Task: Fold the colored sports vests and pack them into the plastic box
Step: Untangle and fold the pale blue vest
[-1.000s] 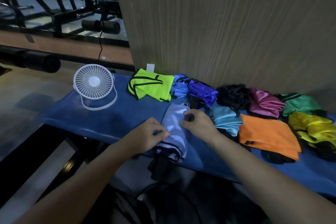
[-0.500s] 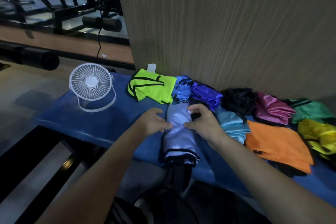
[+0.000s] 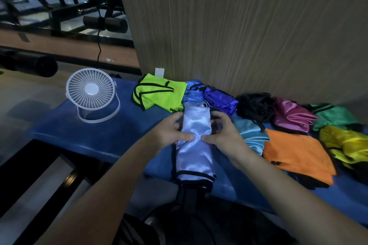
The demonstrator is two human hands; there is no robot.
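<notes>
A lavender vest with black trim lies folded into a long narrow strip on the blue padded bench, its lower end hanging over the front edge. My left hand grips its left side and my right hand grips its right side, thumbs pressed on top near the middle. Other vests lie along the wall: neon green, blue, purple, black, pink, green, yellow, light blue and orange. No plastic box is in view.
A white desk fan stands at the bench's left end. A wood-grain wall panel rises behind the vests. Gym machines and a black roller lie beyond at the left. A dark bag strap hangs below the bench edge.
The lavender vest has been drawn out from a bunched shape into a long straight strip. Both hands shifted up to grip its sides near the middle.
</notes>
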